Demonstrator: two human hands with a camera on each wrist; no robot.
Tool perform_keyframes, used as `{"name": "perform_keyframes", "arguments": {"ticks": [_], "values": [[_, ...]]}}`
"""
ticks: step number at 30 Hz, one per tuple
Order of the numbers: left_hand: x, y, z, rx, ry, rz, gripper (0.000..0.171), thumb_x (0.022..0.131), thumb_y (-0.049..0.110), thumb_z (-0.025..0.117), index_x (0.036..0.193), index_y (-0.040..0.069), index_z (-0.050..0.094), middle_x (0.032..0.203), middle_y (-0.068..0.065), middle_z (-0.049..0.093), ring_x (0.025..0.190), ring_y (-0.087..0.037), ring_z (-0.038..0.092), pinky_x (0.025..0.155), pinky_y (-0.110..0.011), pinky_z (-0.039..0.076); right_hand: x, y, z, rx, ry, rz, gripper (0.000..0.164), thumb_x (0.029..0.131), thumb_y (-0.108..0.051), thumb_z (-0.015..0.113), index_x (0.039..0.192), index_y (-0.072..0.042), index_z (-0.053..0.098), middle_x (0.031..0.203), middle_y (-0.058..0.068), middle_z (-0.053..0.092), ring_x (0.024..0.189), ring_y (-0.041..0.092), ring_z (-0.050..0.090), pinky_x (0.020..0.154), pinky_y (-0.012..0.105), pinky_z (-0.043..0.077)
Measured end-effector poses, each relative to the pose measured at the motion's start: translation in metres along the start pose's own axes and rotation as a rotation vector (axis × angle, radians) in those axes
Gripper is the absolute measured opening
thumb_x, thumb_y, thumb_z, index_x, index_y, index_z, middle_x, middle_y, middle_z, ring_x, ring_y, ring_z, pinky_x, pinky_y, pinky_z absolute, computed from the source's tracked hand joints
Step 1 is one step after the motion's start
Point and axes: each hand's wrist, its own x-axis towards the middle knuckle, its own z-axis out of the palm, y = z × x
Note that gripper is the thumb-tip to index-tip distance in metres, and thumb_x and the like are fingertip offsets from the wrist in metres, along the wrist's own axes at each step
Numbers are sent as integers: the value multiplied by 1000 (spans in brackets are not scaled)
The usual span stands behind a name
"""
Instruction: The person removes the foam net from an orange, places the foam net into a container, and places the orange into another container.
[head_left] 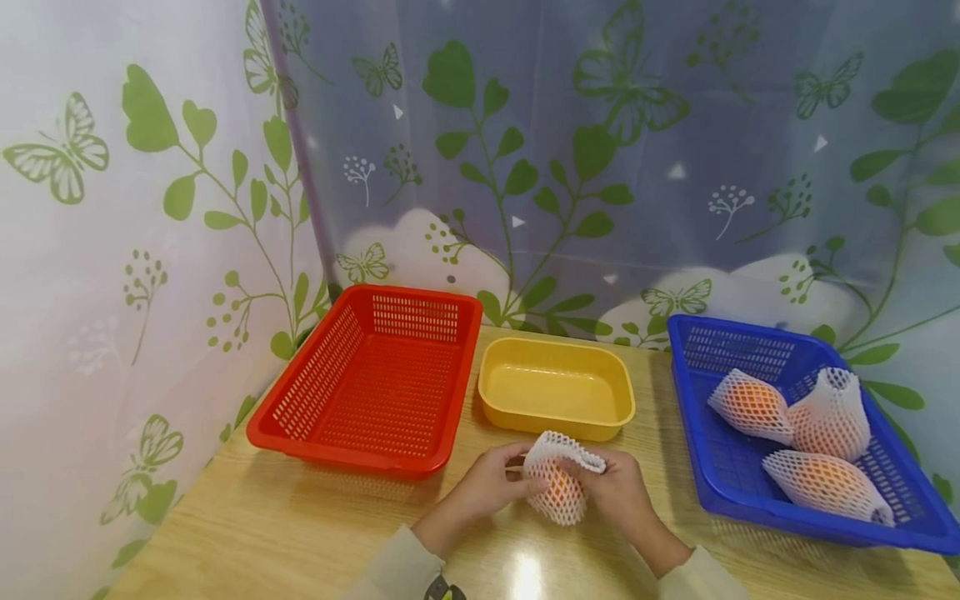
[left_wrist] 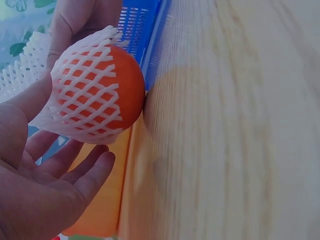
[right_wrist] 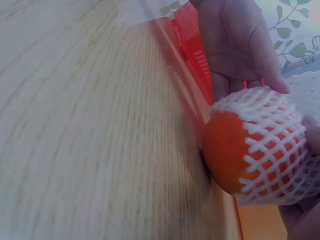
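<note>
A round orange fruit (left_wrist: 131,87) sits partly inside a white foam net sleeve (head_left: 557,460), low over the table in front of me. Its bare bottom sticks out of the net in both wrist views. My left hand (head_left: 491,482) holds it from the left, thumb on the net and the other fingers behind and below. On the right side, my right hand (head_left: 617,487) pinches the loose upper part of the sleeve between thumb and fingers. Some of its fingertips are hidden behind the net.
A red basket (head_left: 352,454) stands at the left and a yellow tray (head_left: 558,421) just beyond my hands. To the right, a blue basket (head_left: 701,467) holds three netted fruits (head_left: 828,417). Patterned curtains (head_left: 525,167) hang behind the wooden table (head_left: 247,533).
</note>
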Motion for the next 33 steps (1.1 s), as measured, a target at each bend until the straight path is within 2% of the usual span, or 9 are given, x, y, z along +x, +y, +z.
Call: {"name": "perform_keyframes", "arguments": {"ticks": [2, 5, 9, 15, 19, 24, 30, 33], "values": [[0, 1, 0, 19, 0, 11, 48, 87, 10, 73, 131, 1, 57, 127, -17, 61, 112, -34, 61, 86, -36, 54, 1, 8, -2, 21, -25, 9, 13, 83, -5, 75, 93, 3, 74, 86, 12, 73, 74, 8, 66, 67, 25, 55], [0, 1, 0, 42, -6, 23, 47, 87, 12, 73, 131, 2, 58, 127, -15, 62, 112, -32, 61, 87, -34, 54, 0, 7, -3, 12, -68, 25, 19, 85, -8, 74, 100, 3, 72, 93, 13, 73, 80, 9, 67, 72, 26, 55], [0, 0, -1, 49, -11, 5, 46, 88, 15, 73, 130, 4, 59, 127, -13, 62, 113, -31, 61, 89, -34, 53, -1, 8, -4, -19, -112, 66, 26, 86, -11, 74, 107, 4, 68, 99, 14, 71, 85, 10, 67, 76, 26, 55], [0, 0, -1, 58, 16, -4, 43, 88, 15, 72, 128, 4, 61, 122, -12, 65, 111, -29, 62, 89, -34, 53, 0, 11, -5, -50, -190, 114, 35, 87, -16, 74, 114, 4, 63, 104, 14, 69, 92, 13, 65, 80, 26, 53], [0, 2, -2, 53, 41, 3, 39, 89, 13, 71, 125, 3, 64, 119, -11, 66, 109, -26, 62, 89, -33, 53, -1, 13, -5, -58, -228, 131, 36, 86, -16, 75, 112, 5, 63, 103, 14, 69, 91, 13, 64, 81, 26, 52], [0, 2, -3, 69, 79, 35, 31, 88, 9, 72, 117, 0, 68, 116, -12, 67, 105, -26, 62, 88, -34, 53, -1, 13, -6, -66, -246, 104, 37, 86, -18, 75, 113, 5, 63, 103, 13, 69, 90, 12, 63, 79, 25, 52], [0, 3, -3, 114, 146, 81, 14, 86, 7, 73, 98, -1, 75, 105, -11, 72, 100, -23, 65, 81, -28, 54, -2, 10, -7, -57, -263, 115, 31, 85, -16, 75, 106, 4, 65, 92, 10, 68, 80, 10, 59, 71, 24, 50], [1, 3, -3, 129, 154, 74, 16, 87, 10, 73, 99, 1, 75, 102, -8, 72, 97, -21, 65, 79, -26, 54, -2, 10, -6, -64, -251, 125, 29, 84, -16, 76, 103, 3, 65, 87, 7, 65, 75, 9, 55, 66, 23, 47]]}}
